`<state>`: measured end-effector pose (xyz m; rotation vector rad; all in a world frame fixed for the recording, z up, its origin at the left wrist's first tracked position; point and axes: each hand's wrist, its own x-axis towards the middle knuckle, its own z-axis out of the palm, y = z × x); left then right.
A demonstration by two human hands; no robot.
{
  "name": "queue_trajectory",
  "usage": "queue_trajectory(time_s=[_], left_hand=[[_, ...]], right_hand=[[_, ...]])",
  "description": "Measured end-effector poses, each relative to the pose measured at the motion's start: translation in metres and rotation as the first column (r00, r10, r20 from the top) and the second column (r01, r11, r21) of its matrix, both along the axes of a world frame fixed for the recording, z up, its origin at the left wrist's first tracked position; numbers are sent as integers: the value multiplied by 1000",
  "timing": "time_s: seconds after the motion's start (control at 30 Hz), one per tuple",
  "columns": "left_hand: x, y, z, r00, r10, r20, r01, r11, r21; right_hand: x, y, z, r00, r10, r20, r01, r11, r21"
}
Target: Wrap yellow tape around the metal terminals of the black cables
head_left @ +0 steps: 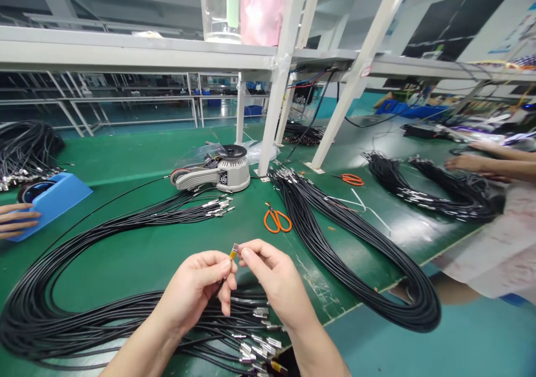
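My left hand (196,287) and my right hand (272,276) meet above the green table (138,254). Together they pinch the end of a thin black cable, whose small metal connector (235,249) with a yellow band sticks up between the fingertips. Under my hands lies a big looped bundle of black cables (84,315), with several silver connector ends (259,343) fanned out near my wrists. The cable's run below my fingers is hidden by my left hand.
Orange scissors (277,220) lie just beyond my hands, a second pair (352,179) further right. A grey tape dispenser (221,173) stands mid-table. A second cable bundle (335,243) curves right. Another person's hand (17,220) rests by a blue tape holder (54,198); other hands (481,156) work at far right.
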<state>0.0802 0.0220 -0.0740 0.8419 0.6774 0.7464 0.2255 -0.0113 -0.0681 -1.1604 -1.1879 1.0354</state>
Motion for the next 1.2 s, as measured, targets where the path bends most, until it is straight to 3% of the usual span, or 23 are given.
queue_trajectory(time_s=[0.13, 0.27, 0.37, 0.43, 0.47, 0.53, 0.6, 0.63, 0.83, 0.93, 1.03, 1.1, 1.2], left_hand=[[-1, 0, -4, 999, -34, 9, 34, 999, 16], [0, 0, -7, 998, -47, -39, 49, 998, 44], [5, -1, -5, 981, -21, -192, 51, 987, 150], [8, -5, -4, 924, 68, -377, 55, 950, 306], [10, -7, -3, 877, 141, -460, 74, 905, 419], [12, -11, -5, 789, 299, -537, 156, 748, 645], [15, -14, -8, 755, 393, -525, 247, 571, 783], [16, -15, -11, 752, 414, -513, 276, 509, 815], [28, -13, -20, 693, 496, -523, 428, 301, 852], [31, -11, -22, 650, 533, -542, 479, 266, 836], [32, -12, -21, 640, 515, -570, 507, 276, 817], [32, -12, -17, 655, 466, -595, 505, 315, 803], [32, -10, -9, 681, 342, -648, 502, 426, 753]], right_hand=[[-4, 3, -3, 999, 26, 19, -26, 1000, -10], [-2, 4, -8, 988, -22, 152, 10, 997, 82], [8, 1, -12, 992, 2, 127, -7, 999, 39], [18, -2, -12, 998, 40, 52, -37, 997, -61], [24, -3, -11, 999, 48, 18, -46, 993, -109], [33, -6, -9, 999, 51, -2, -51, 985, -162], [39, -8, -5, 997, 59, 38, -52, 984, -173], [41, -9, -4, 996, 63, 60, -51, 983, -177], [43, -9, -11, 991, 24, 132, 2, 981, -196], [45, -10, -16, 986, 20, 167, 14, 980, -200], [52, -11, -18, 970, 99, 222, -60, 983, -173], [58, -13, -16, 939, 165, 303, -139, 984, -108], [64, -15, -13, 879, 219, 424, -233, 972, -19]])
